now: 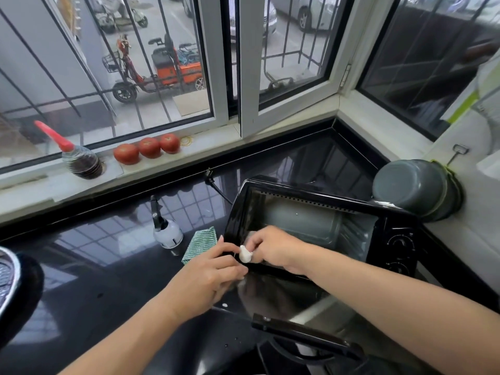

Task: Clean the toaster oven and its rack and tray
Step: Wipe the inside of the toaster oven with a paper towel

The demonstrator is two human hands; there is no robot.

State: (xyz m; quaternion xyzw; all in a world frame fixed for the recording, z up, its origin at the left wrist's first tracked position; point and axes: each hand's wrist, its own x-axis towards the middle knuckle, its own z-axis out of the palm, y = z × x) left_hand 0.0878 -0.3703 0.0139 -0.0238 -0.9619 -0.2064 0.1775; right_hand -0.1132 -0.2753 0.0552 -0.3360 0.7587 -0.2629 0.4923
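Observation:
A black toaster oven [389,239] stands on the dark counter with its glass door [297,307] folded down toward me. The grey cavity is open to view; no rack or tray shows inside. My right hand [273,247] pinches a small white wad of cloth or tissue [245,254] against the lower left corner of the oven's front frame. Beside it, my left hand [211,274] rests its fingers on that same corner, at the door hinge. A folded green cloth [200,246] lies just left of the oven, next to a small spray bottle [166,231].
Stacked grey pots [414,188] lean at the wall right of the oven. The oven's plug and cord [213,185] lie behind it. On the windowsill sit three tomatoes [147,148] and a red-capped bottle [78,158]. A dark round appliance [13,288] fills the left edge.

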